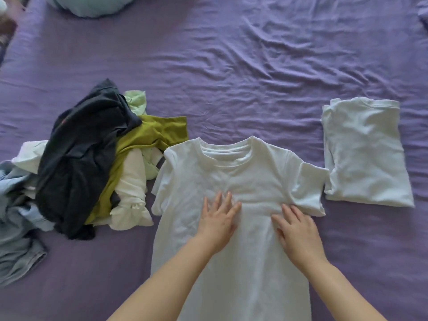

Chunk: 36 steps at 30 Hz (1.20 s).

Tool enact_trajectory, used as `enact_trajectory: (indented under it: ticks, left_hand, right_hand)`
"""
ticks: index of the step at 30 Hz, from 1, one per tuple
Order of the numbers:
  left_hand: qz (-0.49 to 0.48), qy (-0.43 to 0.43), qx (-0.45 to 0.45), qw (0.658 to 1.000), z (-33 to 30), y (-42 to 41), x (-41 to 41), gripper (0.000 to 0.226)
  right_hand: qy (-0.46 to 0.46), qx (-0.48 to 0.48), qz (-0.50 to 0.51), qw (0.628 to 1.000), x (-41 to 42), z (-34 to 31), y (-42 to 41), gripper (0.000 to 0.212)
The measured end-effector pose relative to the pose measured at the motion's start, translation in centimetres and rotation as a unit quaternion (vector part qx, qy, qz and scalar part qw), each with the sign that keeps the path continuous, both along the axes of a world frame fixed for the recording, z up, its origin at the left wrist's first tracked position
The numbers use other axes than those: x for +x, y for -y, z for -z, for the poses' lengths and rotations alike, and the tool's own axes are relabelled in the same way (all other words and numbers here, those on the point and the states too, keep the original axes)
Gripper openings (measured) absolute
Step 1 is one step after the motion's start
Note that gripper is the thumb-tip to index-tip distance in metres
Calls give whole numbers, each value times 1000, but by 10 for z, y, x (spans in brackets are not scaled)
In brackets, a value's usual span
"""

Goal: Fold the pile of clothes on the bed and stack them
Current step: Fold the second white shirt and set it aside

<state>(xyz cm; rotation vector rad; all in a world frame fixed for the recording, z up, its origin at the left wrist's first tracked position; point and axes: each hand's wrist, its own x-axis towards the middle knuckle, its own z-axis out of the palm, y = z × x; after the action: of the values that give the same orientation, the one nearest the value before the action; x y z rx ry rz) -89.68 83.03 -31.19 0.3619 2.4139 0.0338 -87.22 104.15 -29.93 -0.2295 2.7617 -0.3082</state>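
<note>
Both hands — left hand (218, 220), right hand (297, 230) — flat on white T-shirt (243, 172).

Bed (231, 66) had a wrinkled purple sheet. On it: a white T-shirt (243, 177) spread flat at near centre, an unfolded pile of clothes (88, 163) just left of it, a folded white shirt (366, 154) right, a pale cushion (92, 5) at the far edge.

light: soft, even, bright | shadows: faint, under the clothes pile (92, 158) | focus: slightly soft overall | edges: wide-angle bending, corners blurred
</note>
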Motion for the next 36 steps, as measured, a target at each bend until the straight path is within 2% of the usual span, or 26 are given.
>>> enact_trajectory:
  ticks: [2,4,7,9,12,15,18,20,25,29,33,36]
  left_hand:
    - [2,-11,-20,1000,-6,28,-4,56]
    - [-3,-36,-34,999,-14,53,-10,51]
    - [-4,-110,-70,991,-35,90,-24,51]
    - [-31,-197,-107,974,-56,120,-35,56]
    - [-136,-326,-127,927,-79,170,-44,69]
    - [-235,-290,-130,919,-79,213,-45,91]
    - [-266,-231,-145,925,-60,233,-39,107]
    - [-268,-219,-134,928,-43,240,-35,113]
    - [-240,-192,-111,945,-13,275,-30,120]
    - [-220,-214,-87,948,3,305,-30,122]
    - [-213,-241,-89,943,3,340,-50,123]
    - [-220,-247,-94,939,-1,372,-74,120]
  right_hand:
    - [12,17,6,1000,-6,-4,20,36]
    - [6,15,-21,1000,-14,-10,48,43]
    - [0,-14,-68,998,-30,-21,92,54]
    - [-3,-63,-78,995,-45,-26,122,55]
    - [-33,-113,-126,985,-74,-32,175,57]
    - [-46,-136,-188,972,-111,-39,236,69]
    - [-64,-164,-232,957,-139,-37,293,80]
    - [-50,-131,-273,952,-149,-23,318,90]
    - [-22,-74,-335,939,-158,25,338,110]
    - [-55,-68,-361,928,-160,44,345,108]
    - [-80,-106,-349,928,-176,46,378,107]
    - [-67,-107,-341,931,-197,43,412,109]
